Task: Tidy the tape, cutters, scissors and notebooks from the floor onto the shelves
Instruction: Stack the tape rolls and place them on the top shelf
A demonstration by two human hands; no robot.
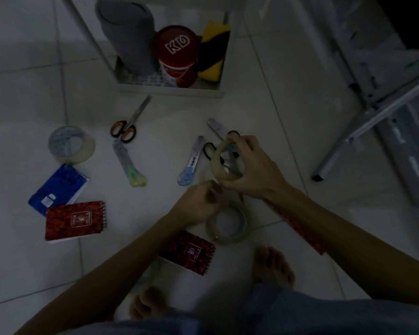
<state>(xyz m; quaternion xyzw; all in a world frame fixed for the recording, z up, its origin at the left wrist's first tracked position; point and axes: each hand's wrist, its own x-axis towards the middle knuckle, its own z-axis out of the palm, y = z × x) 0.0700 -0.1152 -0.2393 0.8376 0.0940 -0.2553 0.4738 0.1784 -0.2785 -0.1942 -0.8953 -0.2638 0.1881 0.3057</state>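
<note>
Right of centre, the right hand (250, 165) grips a glossy clear tape ring (224, 163) held above the pale floor tiles (169, 131); the left hand (201, 201) pinches at its lower edge. Another translucent roll (228, 224) lies flat just below, orange-handled scissors (126, 124) upper left.

Views: one, head-worn wide-angle. Position: above a tiled floor (22, 262), high over the person's own forearms and bare feet. Facing: forward and steeply down. Range: hands close at centre; white shelf unit (169, 91) farther off at top edge. Frame edges bend.
</note>
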